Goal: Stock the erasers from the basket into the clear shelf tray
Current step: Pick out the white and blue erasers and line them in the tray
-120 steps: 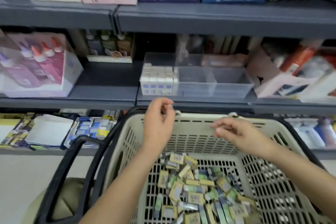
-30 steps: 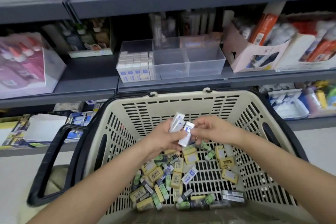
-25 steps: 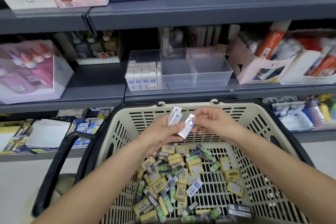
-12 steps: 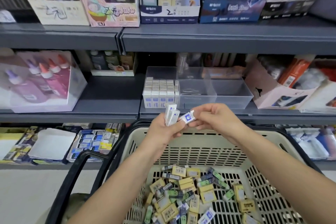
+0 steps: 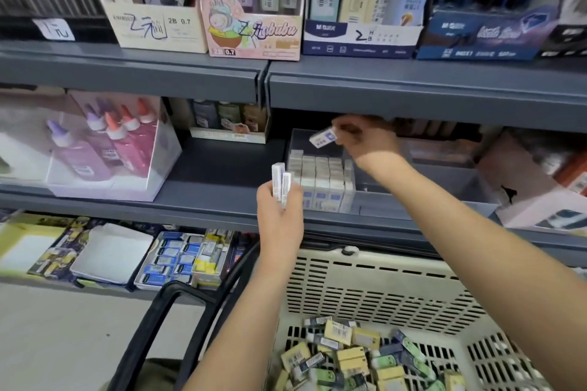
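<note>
Pictured above the basket [image 5: 374, 276]: left hand [image 5: 279, 216] and right hand [image 5: 365, 144], both bare, on slim forearms bare as far as shown. Left of the basket, low down, a patch of olive-drab cloth [image 5: 155, 373]; whether clothing, impossible to tell.

On middle shelf [image 5: 222, 165]: clear tray [image 5: 428, 200], right of bottle box [image 5: 104, 149], under upper shelf [image 5: 413, 86]. In tray's left compartment: packed erasers [image 5: 320, 181] in rows. Above that compartment, toward its back: right hand [image 5: 368, 140], single eraser [image 5: 323, 137] pinched in fingers [image 5: 341, 130]. Before tray's left front corner: left hand [image 5: 279, 216], two erasers [image 5: 280, 184] upright in grip. Below, in front of shelves: basket [image 5: 381, 267], loose erasers [image 5: 349, 355] heaped inside. On upper shelf: display boxes [image 5: 254, 32] in row.
</note>
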